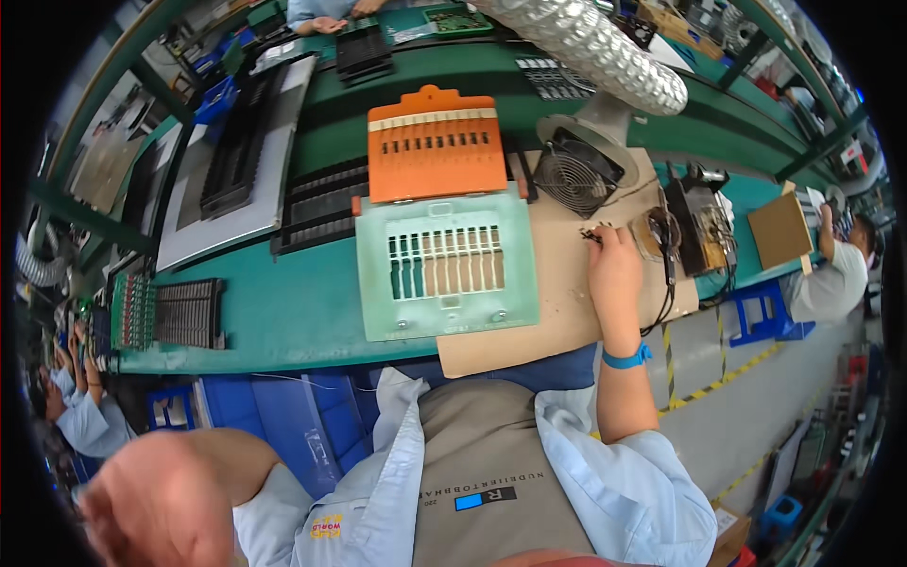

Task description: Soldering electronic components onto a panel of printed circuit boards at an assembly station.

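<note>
My right hand, with a blue wrist band, reaches over the brown cardboard on the bench. Its fingers pinch together at some small dark bits, too small to name. My left hand is raised close to the camera at the lower left, away from the bench; its fingers are blurred and partly cut off. In front of me lies an open hinged fixture: a pale green slotted frame with an orange lid folded back, which carries a row of dark slots.
A round black fan stands beneath a silver flexible duct. Right of my hand is a black device with cables. Black slotted racks sit on the left. Other people work across the bench and at both sides.
</note>
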